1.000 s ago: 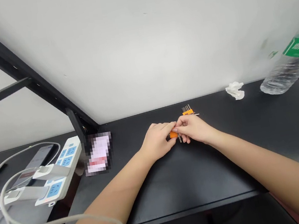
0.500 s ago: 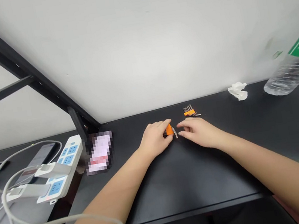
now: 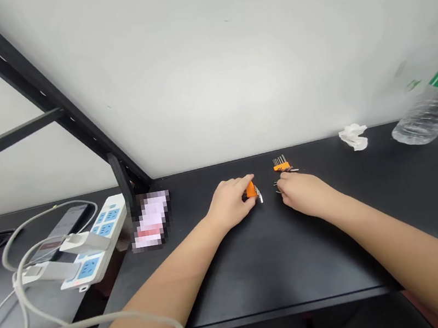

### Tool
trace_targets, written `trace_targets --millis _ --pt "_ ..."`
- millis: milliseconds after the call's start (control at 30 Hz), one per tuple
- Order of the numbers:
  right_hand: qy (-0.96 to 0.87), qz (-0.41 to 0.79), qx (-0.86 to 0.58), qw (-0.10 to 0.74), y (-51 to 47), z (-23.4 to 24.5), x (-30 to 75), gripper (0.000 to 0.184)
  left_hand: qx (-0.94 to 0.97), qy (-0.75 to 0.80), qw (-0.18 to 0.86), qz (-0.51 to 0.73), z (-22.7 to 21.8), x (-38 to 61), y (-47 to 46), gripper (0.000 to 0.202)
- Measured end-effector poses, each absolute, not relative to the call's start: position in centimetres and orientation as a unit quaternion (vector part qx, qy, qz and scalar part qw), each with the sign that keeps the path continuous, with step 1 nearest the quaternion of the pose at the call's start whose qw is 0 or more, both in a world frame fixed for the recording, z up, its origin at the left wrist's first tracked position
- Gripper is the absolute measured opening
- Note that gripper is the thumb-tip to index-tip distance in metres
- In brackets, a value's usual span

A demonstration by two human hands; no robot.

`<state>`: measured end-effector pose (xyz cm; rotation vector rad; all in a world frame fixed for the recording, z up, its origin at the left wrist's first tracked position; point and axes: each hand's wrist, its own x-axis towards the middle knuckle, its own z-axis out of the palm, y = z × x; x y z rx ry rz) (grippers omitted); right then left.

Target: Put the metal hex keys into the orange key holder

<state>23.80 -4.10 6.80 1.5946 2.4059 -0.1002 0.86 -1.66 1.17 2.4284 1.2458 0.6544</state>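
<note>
My left hand (image 3: 230, 202) rests on the black table, thumb and fingers closed around an orange hex key holder (image 3: 251, 190). Bent metal ends of hex keys (image 3: 261, 197) stick out on its right side. A short gap to the right, my right hand (image 3: 306, 193) is closed in a pinch, with thin metal hex keys (image 3: 278, 192) poking out past its fingertips; how many it holds is hidden. Just beyond that hand lies a second orange holder (image 3: 281, 167) with several hex keys fanned toward the wall.
A crumpled tissue (image 3: 354, 136) and a clear plastic bottle (image 3: 428, 117) with a green label stand near the wall at right. To the left are a blurred-out pink item (image 3: 153, 219), a white power strip (image 3: 105, 232) with plugs and cables, a phone (image 3: 61, 230) and a black metal frame (image 3: 46, 97).
My right hand has moved right, away from the left hand, and its fingers have closed with thin hex keys now showing at the tips. My left hand keeps its hold on the orange holder.
</note>
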Motion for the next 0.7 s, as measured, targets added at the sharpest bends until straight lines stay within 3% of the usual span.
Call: trace_targets --millis 100,233,367,533,700 --pt "0.825 -0.060 0.552 0.100 -4.26 7.01 23.56 0.008 0.858 0.429 0.168 0.226 1.20 0.91 -1.72 0.053" --pt "0.808 -0.175 0.563 -0.009 -4.24 7.25 23.38 0.004 0.846 0.435 0.187 0.246 1.52 1.09 -1.85 0.059" --pt "0.788 -0.278 0.538 -0.112 -4.02 7.25 23.34 0.008 0.823 0.448 0.211 0.280 1.82 1.25 -1.97 0.048" --pt "0.764 -0.321 0.522 -0.200 -3.82 7.29 23.18 0.017 0.830 0.426 0.199 0.301 1.91 1.30 -2.11 0.040" --pt "0.767 -0.323 0.509 -0.221 -3.70 7.04 23.18 0.020 0.831 0.409 0.192 0.323 1.82 1.32 -2.24 0.040"
